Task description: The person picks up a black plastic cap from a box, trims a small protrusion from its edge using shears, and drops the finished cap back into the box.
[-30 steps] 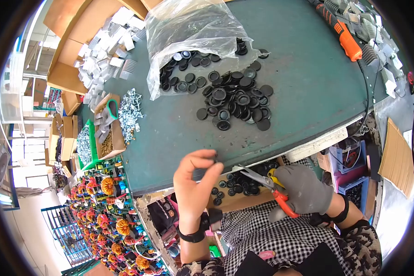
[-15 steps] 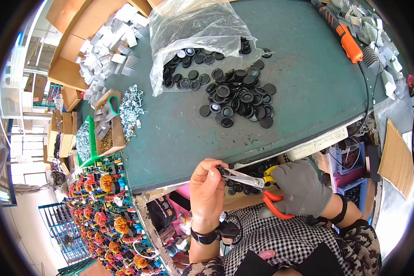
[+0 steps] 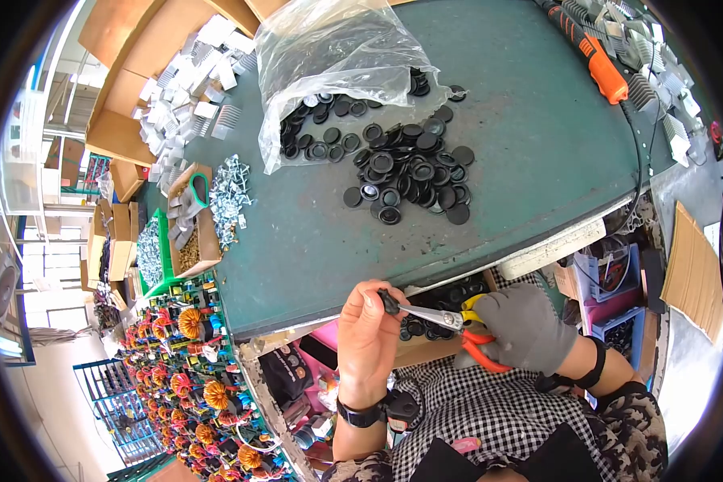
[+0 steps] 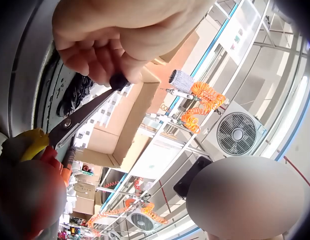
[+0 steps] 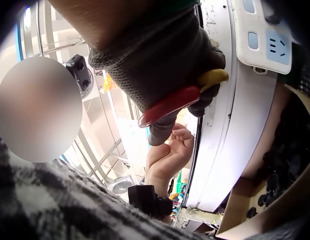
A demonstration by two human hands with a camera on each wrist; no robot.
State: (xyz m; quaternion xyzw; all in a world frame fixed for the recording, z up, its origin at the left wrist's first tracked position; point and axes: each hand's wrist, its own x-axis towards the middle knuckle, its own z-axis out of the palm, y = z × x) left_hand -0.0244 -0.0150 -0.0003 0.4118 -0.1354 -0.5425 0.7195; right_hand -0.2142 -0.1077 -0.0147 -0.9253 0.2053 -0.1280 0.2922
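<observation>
My bare left hand [image 3: 365, 341] pinches a small black round piece [image 3: 389, 301] between thumb and fingers, just in front of the table edge. In the left wrist view that dark piece [image 4: 118, 81] shows at the fingertips. My right hand [image 3: 530, 329], in a grey glove, grips scissors [image 3: 434, 316] with one red and one yellow handle. Their blades point left, tips right at the black piece. From the right wrist, the red handle [image 5: 172, 104] crosses the gloved fingers. Below the hands, a cardboard box [image 5: 235, 205] holds more small black pieces.
Round black caps [image 3: 414, 169] lie heaped on the green table [image 3: 538, 145], spilling from a clear plastic bag [image 3: 337, 48]. Silver metal clips [image 3: 229, 197] and finned heatsinks [image 3: 189, 88] are at the left. An orange-black corded tool [image 3: 602, 72] lies at the far right.
My left hand has come down and right toward the scissors, its fingers closing up around the black piece. The scissors have moved slightly left, and their spread blades have come together at the piece.
</observation>
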